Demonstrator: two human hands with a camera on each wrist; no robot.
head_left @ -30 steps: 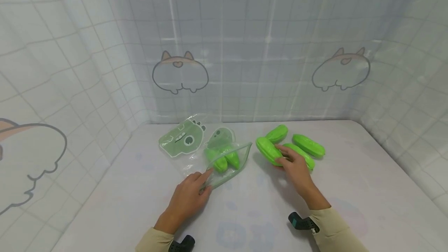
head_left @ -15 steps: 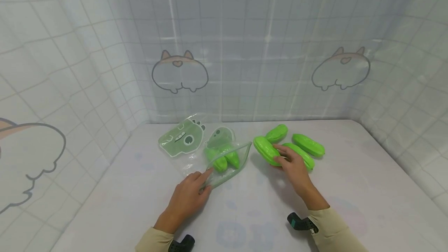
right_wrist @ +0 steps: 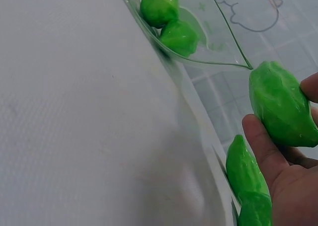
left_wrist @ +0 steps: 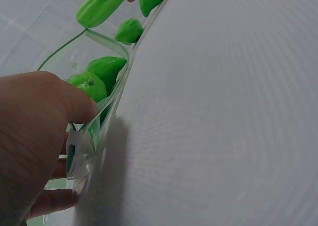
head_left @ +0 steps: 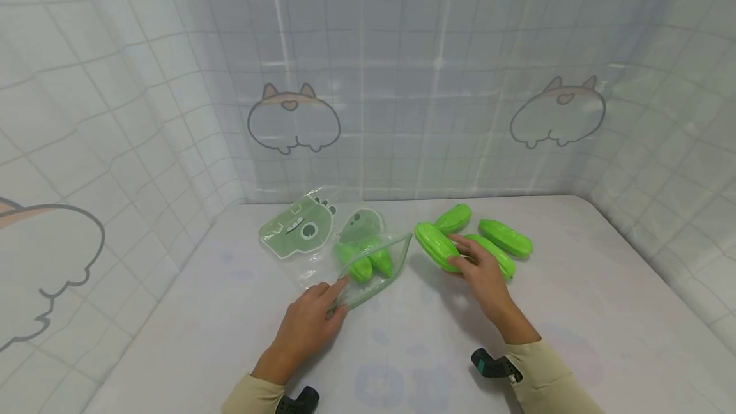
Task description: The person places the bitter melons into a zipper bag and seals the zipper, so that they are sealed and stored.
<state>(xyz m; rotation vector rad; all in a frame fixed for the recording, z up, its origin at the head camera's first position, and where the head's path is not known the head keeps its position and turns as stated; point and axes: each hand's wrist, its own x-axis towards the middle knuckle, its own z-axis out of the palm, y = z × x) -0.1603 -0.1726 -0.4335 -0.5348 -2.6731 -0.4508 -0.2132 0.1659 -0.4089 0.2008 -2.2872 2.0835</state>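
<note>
My right hand (head_left: 485, 276) grips a ridged, bright green toy cucumber (head_left: 434, 245) between thumb and fingers, raised off the table just right of the bag's open mouth. A clear plastic bag (head_left: 299, 230) with green cartoon prints lies on its side, its green-edged opening facing right and toward me. Inside it are two more toy cucumbers (right_wrist: 159, 6). My left hand (head_left: 310, 321) pinches the near corner of that opening; in the left wrist view its thumb (left_wrist: 82, 106) lies on the rim, with the other fingers partly hidden behind the plastic.
Near my right hand, three loose toy cucumbers lie on the white table: one behind (head_left: 454, 218), one farther right (head_left: 506, 237) and one partly covered by the hand (head_left: 497, 255). A tiled-pattern curtain (head_left: 402, 114) encloses the back and sides.
My right hand and the toy cucumber in it have shifted slightly left, toward the bag's mouth. The left hand and the bag stay in place.
</note>
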